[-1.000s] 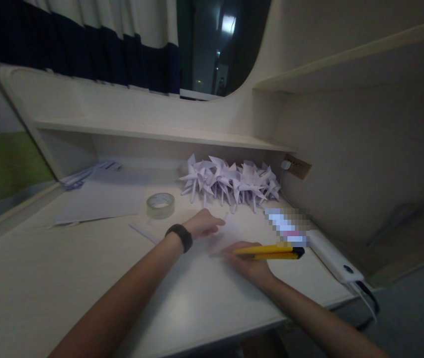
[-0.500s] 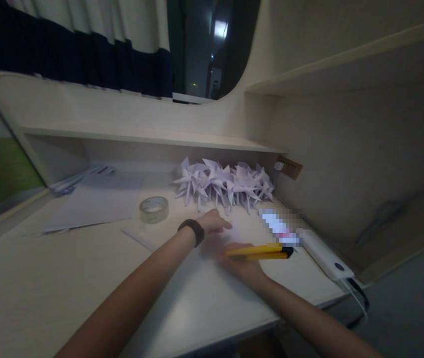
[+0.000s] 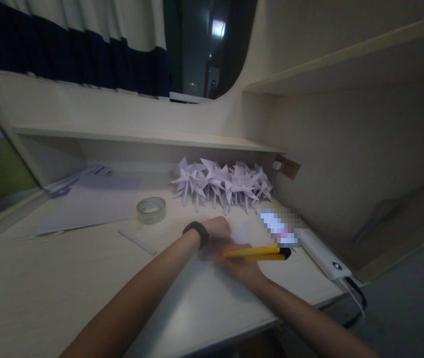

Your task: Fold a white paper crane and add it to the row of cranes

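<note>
My right hand is closed around a yellow utility knife, whose black end points right. The knife's other end is hidden by my fingers and blur. Right against it, my left hand, with a dark band at the wrist, is bent with its fingers curled down and blurred. A small white piece of paper sticks out from under the left hand, just above the right. To the left, a thin white paper stick lies on the desk. Behind the hands stands a cluster of several white paper pinwheels.
A roll of clear tape and white paper sheets lie on the left of the desk. A phone and a white power bank with cables lie at right. A low shelf runs along the back.
My left hand has drawn down and closer to my right hand, its stretched finger now curled. The paper stick at left shows fully. The view has shifted slightly; the knife stays in my right hand.
</note>
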`<action>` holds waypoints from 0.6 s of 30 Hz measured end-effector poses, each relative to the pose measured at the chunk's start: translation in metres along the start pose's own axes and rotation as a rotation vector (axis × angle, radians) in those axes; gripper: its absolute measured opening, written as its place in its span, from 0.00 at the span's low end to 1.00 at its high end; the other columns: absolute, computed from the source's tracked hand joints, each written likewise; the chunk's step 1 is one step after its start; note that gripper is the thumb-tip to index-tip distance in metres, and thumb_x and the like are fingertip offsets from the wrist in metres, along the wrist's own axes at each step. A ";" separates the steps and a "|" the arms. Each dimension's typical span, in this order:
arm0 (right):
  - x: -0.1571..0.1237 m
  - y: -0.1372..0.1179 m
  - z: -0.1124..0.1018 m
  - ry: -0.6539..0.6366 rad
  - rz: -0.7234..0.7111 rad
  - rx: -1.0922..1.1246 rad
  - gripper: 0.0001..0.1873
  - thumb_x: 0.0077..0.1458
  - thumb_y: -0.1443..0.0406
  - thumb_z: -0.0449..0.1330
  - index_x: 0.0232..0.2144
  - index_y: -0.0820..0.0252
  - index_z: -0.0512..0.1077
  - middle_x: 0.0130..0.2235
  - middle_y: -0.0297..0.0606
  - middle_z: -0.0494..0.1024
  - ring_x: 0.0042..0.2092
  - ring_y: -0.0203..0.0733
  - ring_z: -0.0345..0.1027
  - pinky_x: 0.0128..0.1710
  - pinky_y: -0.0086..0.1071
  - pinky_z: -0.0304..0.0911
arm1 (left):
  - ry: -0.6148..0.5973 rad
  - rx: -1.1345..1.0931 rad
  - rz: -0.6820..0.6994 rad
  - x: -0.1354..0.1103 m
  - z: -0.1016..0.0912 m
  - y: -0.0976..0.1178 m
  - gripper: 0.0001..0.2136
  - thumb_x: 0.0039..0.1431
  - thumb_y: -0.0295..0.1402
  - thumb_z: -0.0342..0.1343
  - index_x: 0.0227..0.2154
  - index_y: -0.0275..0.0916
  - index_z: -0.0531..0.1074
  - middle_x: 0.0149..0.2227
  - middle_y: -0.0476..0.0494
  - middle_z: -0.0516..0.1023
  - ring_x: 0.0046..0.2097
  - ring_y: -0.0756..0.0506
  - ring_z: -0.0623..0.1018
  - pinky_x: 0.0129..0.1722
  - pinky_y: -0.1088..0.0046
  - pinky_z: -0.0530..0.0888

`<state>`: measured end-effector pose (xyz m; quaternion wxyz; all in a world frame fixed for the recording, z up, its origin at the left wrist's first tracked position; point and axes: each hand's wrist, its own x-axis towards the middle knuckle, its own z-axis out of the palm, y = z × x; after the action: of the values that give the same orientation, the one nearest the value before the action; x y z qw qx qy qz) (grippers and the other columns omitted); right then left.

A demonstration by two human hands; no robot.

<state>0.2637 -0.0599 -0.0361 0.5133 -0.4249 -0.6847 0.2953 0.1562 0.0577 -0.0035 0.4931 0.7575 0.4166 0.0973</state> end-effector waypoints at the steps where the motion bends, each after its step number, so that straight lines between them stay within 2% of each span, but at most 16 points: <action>1: 0.000 -0.001 0.000 -0.004 -0.001 0.003 0.08 0.50 0.59 0.64 0.27 0.58 0.77 0.29 0.37 0.80 0.31 0.41 0.74 0.35 0.34 0.71 | 0.004 0.003 0.011 -0.002 -0.002 -0.001 0.07 0.35 0.32 0.64 0.17 0.35 0.73 0.14 0.50 0.69 0.19 0.48 0.68 0.20 0.74 0.62; 5: -0.001 -0.002 -0.001 -0.036 -0.002 -0.004 0.08 0.50 0.60 0.64 0.28 0.59 0.78 0.30 0.38 0.81 0.30 0.42 0.74 0.33 0.35 0.71 | 0.107 -0.015 0.057 -0.026 -0.013 -0.011 0.09 0.43 0.36 0.60 0.20 0.35 0.71 0.17 0.51 0.69 0.22 0.50 0.69 0.21 0.77 0.64; 7: -0.001 -0.002 -0.001 -0.048 0.000 -0.008 0.07 0.50 0.60 0.64 0.29 0.58 0.78 0.31 0.38 0.81 0.31 0.43 0.74 0.33 0.36 0.71 | 0.227 -0.165 0.060 -0.045 -0.020 -0.020 0.11 0.45 0.38 0.59 0.24 0.33 0.72 0.22 0.47 0.73 0.25 0.48 0.73 0.23 0.76 0.68; 9: -0.002 -0.001 -0.001 -0.041 0.001 0.006 0.08 0.50 0.60 0.64 0.28 0.58 0.78 0.31 0.39 0.81 0.31 0.44 0.74 0.34 0.37 0.72 | 0.289 -0.408 0.070 -0.067 -0.025 -0.032 0.15 0.48 0.39 0.59 0.33 0.32 0.73 0.33 0.40 0.78 0.33 0.45 0.78 0.30 0.72 0.73; 11: -0.001 -0.001 0.000 -0.032 0.003 0.039 0.09 0.50 0.60 0.65 0.28 0.59 0.78 0.31 0.40 0.81 0.32 0.44 0.75 0.34 0.36 0.72 | 0.374 -0.575 0.131 -0.086 -0.028 -0.046 0.20 0.50 0.41 0.59 0.42 0.33 0.72 0.44 0.36 0.78 0.42 0.42 0.78 0.38 0.68 0.76; 14: 0.000 -0.004 0.000 -0.032 0.021 0.078 0.10 0.49 0.58 0.65 0.27 0.60 0.78 0.30 0.41 0.81 0.31 0.42 0.75 0.32 0.33 0.71 | 0.520 -0.720 0.138 -0.107 -0.028 -0.061 0.22 0.50 0.40 0.61 0.46 0.34 0.70 0.49 0.35 0.76 0.45 0.41 0.78 0.43 0.64 0.76; 16: 0.001 -0.006 -0.001 -0.032 0.039 0.088 0.10 0.48 0.58 0.66 0.26 0.60 0.77 0.30 0.41 0.81 0.31 0.43 0.75 0.32 0.33 0.72 | 0.524 -0.788 0.132 -0.114 -0.025 -0.065 0.21 0.50 0.38 0.61 0.47 0.34 0.69 0.50 0.33 0.76 0.46 0.40 0.78 0.44 0.63 0.76; 18: 0.001 -0.007 -0.002 -0.035 0.057 0.088 0.11 0.47 0.57 0.66 0.27 0.60 0.78 0.30 0.41 0.81 0.31 0.44 0.75 0.33 0.36 0.72 | 0.452 -0.817 0.152 -0.116 -0.021 -0.066 0.22 0.51 0.36 0.61 0.48 0.33 0.69 0.50 0.33 0.75 0.47 0.41 0.77 0.45 0.64 0.76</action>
<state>0.2634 -0.0618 -0.0292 0.5108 -0.4160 -0.6675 0.3472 0.0353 -0.0013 -0.0174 0.6394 0.4897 0.3841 0.4515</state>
